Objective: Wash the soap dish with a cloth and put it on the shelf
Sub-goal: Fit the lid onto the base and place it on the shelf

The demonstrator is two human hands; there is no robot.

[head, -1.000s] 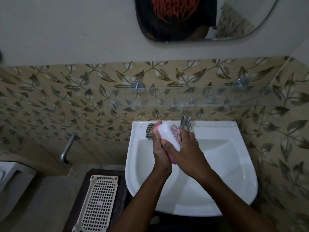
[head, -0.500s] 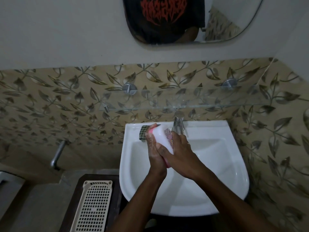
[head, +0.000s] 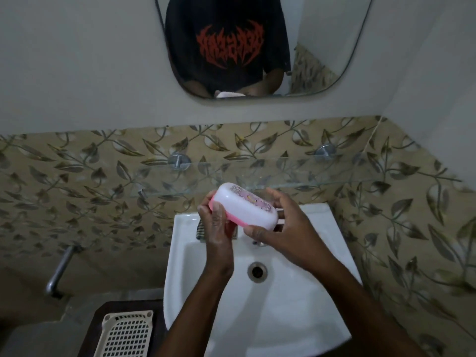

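On my feed both hands hold the oblong plastic soap dish (head: 246, 207), a white lid over a pink base with a printed pattern on top. It is tilted in the air above the back of the white ceramic sink (head: 273, 318), close to the front edge of the clear glass shelf (head: 322, 173); I cannot tell whether it touches. The left hand (head: 215, 229) curls its fingers round the dish's left end and the right hand (head: 282, 228) pinches the right end, thumb on the near edge, while a dark striped cloth (head: 200, 231) lies on the sink's back-left rim.
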